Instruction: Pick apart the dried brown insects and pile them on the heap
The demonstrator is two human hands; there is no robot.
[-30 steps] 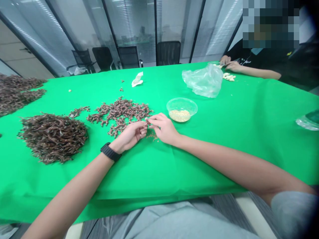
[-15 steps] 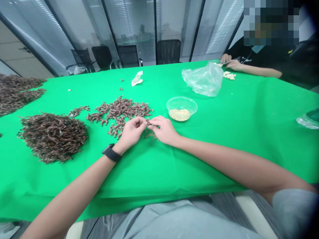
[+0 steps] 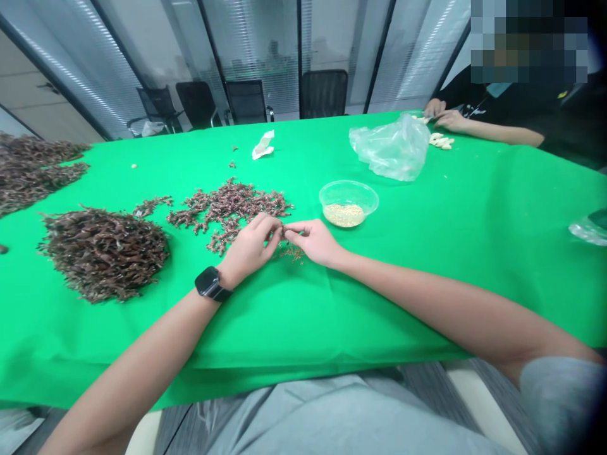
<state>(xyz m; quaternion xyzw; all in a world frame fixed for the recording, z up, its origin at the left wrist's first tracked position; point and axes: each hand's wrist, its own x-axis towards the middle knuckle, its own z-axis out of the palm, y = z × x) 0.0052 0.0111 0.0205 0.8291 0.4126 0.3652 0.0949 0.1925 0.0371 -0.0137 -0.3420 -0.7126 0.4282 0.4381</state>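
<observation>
Over the green cloth, my left hand (image 3: 256,241) and my right hand (image 3: 315,242) meet, thumbs and fingers pinched together. Between their fingertips is a small brown dried plant piece (image 3: 283,232), mostly covered by the fingers. Just beneath lie fine brownish crumbs (image 3: 293,254). Behind my left hand spreads a loose heap of small reddish-brown dried pieces (image 3: 237,201), partly hidden by that hand. A clear plastic bowl (image 3: 372,203) stands beyond my right hand, with pale yellow grains (image 3: 344,216) in its bottom.
A tall pile of brown dried stalks (image 3: 105,253) sits at left, with another pile (image 3: 38,167) farther back. A clear plastic bag (image 3: 391,148) and a crumpled white paper (image 3: 263,145) lie across the table. At the far right, a co-worker's hands (image 3: 448,119) are near pale pieces (image 3: 441,141).
My left hand has turned over, its back and the watch face now showing more. Both hands stay pinched together at the same spot. The view has shifted slightly.
</observation>
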